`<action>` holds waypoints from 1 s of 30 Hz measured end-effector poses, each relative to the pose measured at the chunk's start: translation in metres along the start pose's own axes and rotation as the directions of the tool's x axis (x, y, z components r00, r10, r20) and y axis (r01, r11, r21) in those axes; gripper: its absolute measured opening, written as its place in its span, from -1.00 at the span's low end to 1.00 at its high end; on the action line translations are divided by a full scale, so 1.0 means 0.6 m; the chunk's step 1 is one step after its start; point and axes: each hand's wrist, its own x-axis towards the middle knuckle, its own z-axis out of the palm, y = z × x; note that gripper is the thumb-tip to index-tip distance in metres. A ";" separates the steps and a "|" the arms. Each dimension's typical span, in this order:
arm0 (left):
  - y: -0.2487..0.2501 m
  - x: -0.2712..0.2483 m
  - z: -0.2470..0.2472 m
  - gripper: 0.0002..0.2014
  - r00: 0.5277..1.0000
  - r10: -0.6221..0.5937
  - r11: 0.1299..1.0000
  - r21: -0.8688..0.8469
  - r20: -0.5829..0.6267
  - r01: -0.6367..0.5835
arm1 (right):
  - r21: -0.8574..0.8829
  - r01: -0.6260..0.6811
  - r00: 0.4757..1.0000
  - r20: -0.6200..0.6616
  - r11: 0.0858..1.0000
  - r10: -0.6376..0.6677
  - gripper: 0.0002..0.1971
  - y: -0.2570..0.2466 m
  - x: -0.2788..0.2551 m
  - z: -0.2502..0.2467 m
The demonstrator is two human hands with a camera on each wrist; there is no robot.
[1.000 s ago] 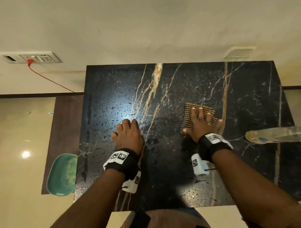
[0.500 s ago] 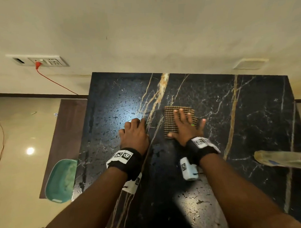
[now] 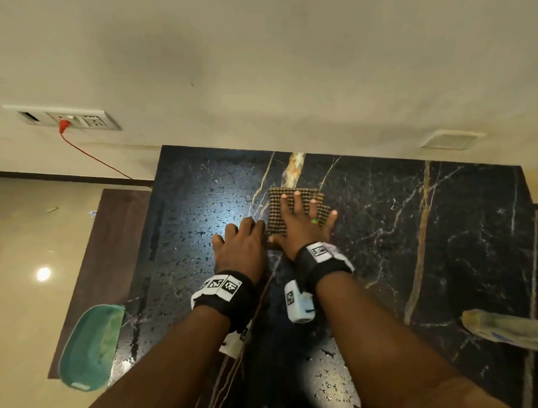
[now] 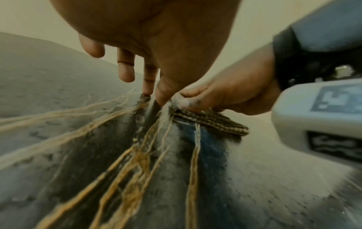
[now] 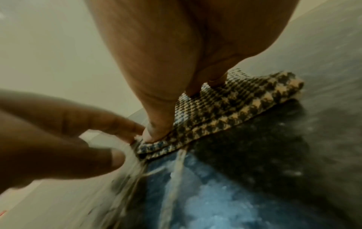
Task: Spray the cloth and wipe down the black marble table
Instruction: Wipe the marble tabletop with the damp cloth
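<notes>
The black marble table (image 3: 446, 243) with gold veins fills the head view. A folded brown houndstooth cloth (image 3: 277, 209) lies near its far middle. My right hand (image 3: 301, 215) presses flat on the cloth with spread, straight fingers. In the right wrist view the palm and thumb bear down on the cloth (image 5: 245, 105). My left hand (image 3: 241, 235) rests on the wet marble just left of the cloth, fingers straight. Its fingertips (image 4: 147, 91) touch the table close to the cloth's edge (image 4: 215, 122). A clear spray bottle (image 3: 510, 329) lies on its side at the right.
Droplets cover the left half of the table. A teal tray (image 3: 89, 347) sits at the near left corner, partly over a dark brown surface (image 3: 110, 240). The wall runs along the far edge, with a socket panel and a red cord (image 3: 66, 119) at the left.
My right hand has slid the cloth left and toward the far edge, up beside my left hand. The left hand has stayed pressed on roughly the same spot.
</notes>
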 end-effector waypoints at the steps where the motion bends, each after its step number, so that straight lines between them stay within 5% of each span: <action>1: 0.000 0.001 0.000 -0.60 1.000 -0.013 1.000 -0.005 -0.003 0.013 | -0.015 0.021 1.000 0.000 1.000 -0.021 -0.03 -0.017 0.005 0.003; 6: 0.014 0.025 -0.012 -0.63 0.999 -0.038 0.999 -0.003 -0.001 0.038 | -0.078 0.031 0.999 -0.027 0.996 -0.033 -0.02 0.045 0.012 -0.016; 14: 0.035 0.078 -0.020 -0.49 0.999 -0.014 0.998 0.065 0.030 0.012 | 0.062 -0.263 0.964 -0.012 0.963 0.264 0.04 0.278 0.034 -0.093; 17: 0.033 0.082 -0.021 -0.33 1.000 -0.025 0.998 0.051 0.012 0.025 | 0.002 -0.257 0.966 -0.036 0.966 0.257 0.00 0.218 0.051 -0.095; 20: 0.036 0.081 -0.020 -0.14 1.000 -0.018 0.996 0.087 0.007 0.018 | -0.041 -0.082 0.995 -0.058 0.996 0.080 0.01 0.109 0.083 -0.087; 24: 0.035 0.076 -0.017 -0.21 0.998 -0.056 0.992 0.110 0.004 0.055 | -0.124 0.106 0.992 -0.056 0.987 -0.114 -0.02 -0.007 0.117 -0.072; 30: 0.029 0.081 -0.013 -0.03 0.995 -0.092 0.983 0.161 0.038 0.085 | -0.087 0.043 0.999 -0.023 0.995 -0.045 0.02 0.087 0.122 -0.099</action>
